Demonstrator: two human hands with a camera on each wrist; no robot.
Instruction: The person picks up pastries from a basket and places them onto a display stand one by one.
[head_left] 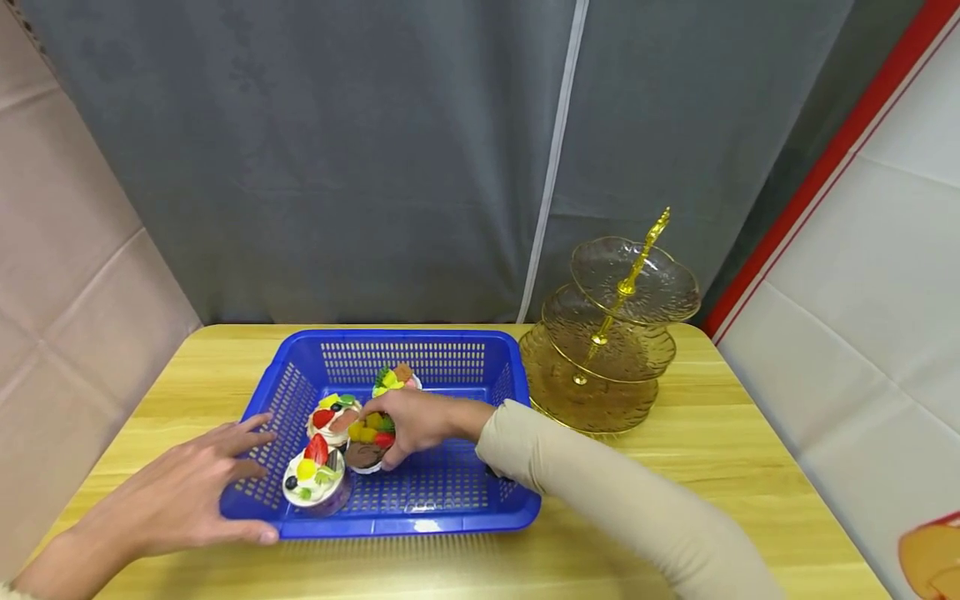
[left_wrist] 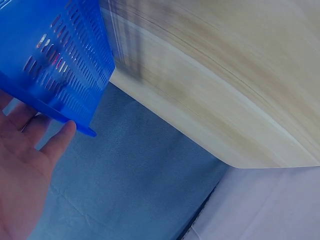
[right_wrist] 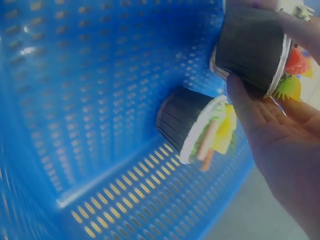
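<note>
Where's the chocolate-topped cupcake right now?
In the head view, the chocolate-topped cupcake is held by the right hand inside the blue basket, just right of two cream-topped cupcakes.

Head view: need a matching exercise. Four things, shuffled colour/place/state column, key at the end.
Things
1. Three-tier plate stand
2. Left hand
3. Right hand
4. Plastic basket

Descriptions
A. Blue, with slotted walls
B. Holding the fruit-topped chocolate cupcake
C. Gold-edged, to the right of the basket
D. Fingers spread, at the basket's left side

Pairs: 1-C, 2-D, 3-B, 4-A
</note>
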